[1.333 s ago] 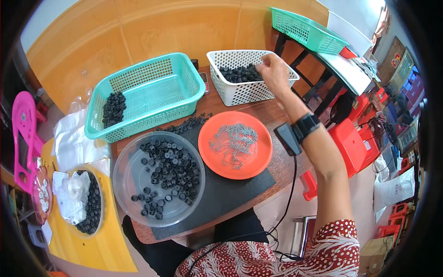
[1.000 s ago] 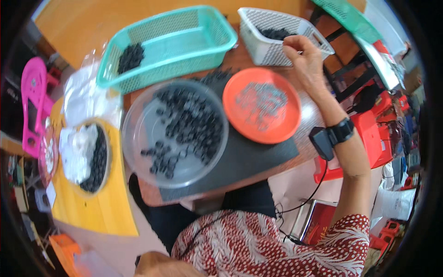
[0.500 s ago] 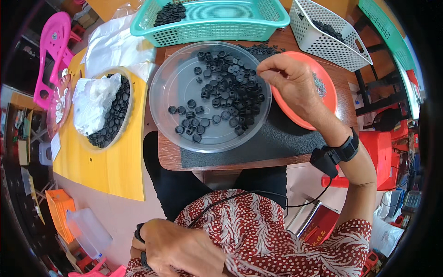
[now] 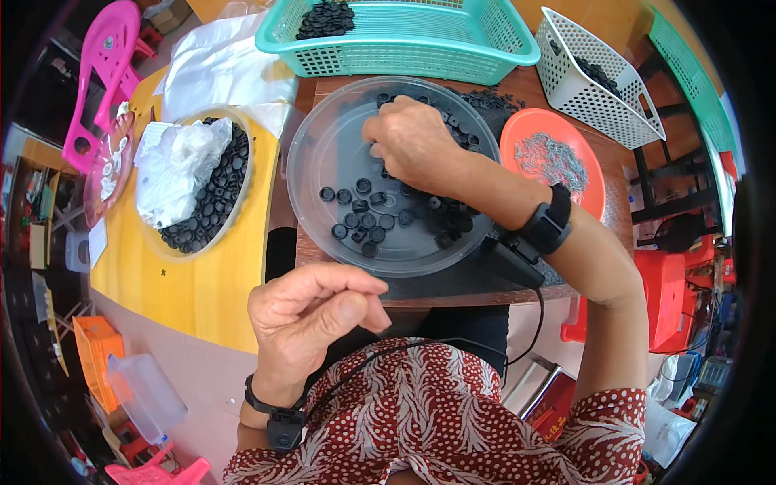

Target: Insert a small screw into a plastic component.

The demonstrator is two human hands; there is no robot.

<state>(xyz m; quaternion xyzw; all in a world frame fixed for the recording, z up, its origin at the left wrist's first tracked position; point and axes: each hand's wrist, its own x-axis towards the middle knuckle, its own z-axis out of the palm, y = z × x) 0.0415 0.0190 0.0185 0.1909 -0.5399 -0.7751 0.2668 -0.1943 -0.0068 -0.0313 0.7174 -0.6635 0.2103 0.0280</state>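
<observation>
Closest to me, the person's left hand point(image 4: 311, 319) hangs in the air just short of the desk point(image 4: 618, 198), thumb and fingers bent to a narrow grip; I can't tell whether something tiny is pinched there. If it is, a slack pinch could drop it past the desk's edge.

Beyond it sits the clear round tub point(image 4: 331, 153), near that same edge, with loose black caps point(image 4: 387, 221) spread over its bottom. The right hand point(image 4: 416, 145) is down over the tub's far half, knuckles up; its fingertips are hidden, so I can't say what that grip holds. The forearm crosses the rim, and leaning on it could tip the tub and spill caps.

The cord point(image 4: 541, 319) from the wrist box point(image 4: 511, 263) could snag on the desk's edge.

Just right of the tub, the orange plate point(image 4: 596, 182) carries thin metal pieces point(image 4: 558, 162); a careless elbow could scatter them. Small black bits point(image 4: 493, 101) lie behind, beside the teal basket point(image 4: 396, 61), easily mixed in if brushed.
</observation>
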